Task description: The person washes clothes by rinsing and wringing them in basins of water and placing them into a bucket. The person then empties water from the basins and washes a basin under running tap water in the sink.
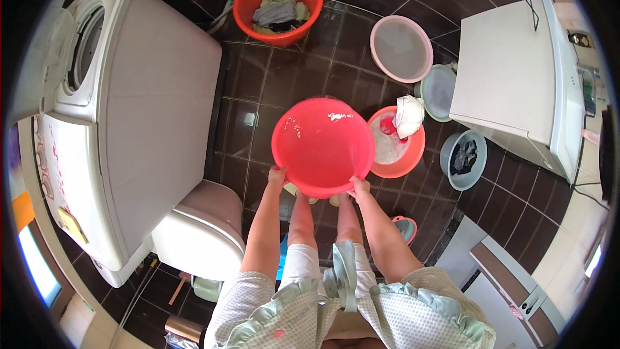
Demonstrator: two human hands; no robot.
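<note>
A large pinkish-red plastic basin (321,148) is held out in front of my legs, above the dark tiled floor. My left hand (278,176) grips its rim at the near left, and my right hand (359,186) grips it at the near right. Light glints on the inside wall; whether there is water at the bottom I cannot tell. Just right of it stands an orange-pink basin (395,167) with suds, partly hidden by the held basin. Red items and a white cloth (409,116) lie over its far side.
An orange basin (278,33) of clothes stands at the far wall. Rightward are a pink basin (402,49) of greyish water, a pale green basin (439,94) and a blue-grey basin (464,181) with dark clothes. White washing machines (161,90) flank the left; a white appliance (504,71) stands right.
</note>
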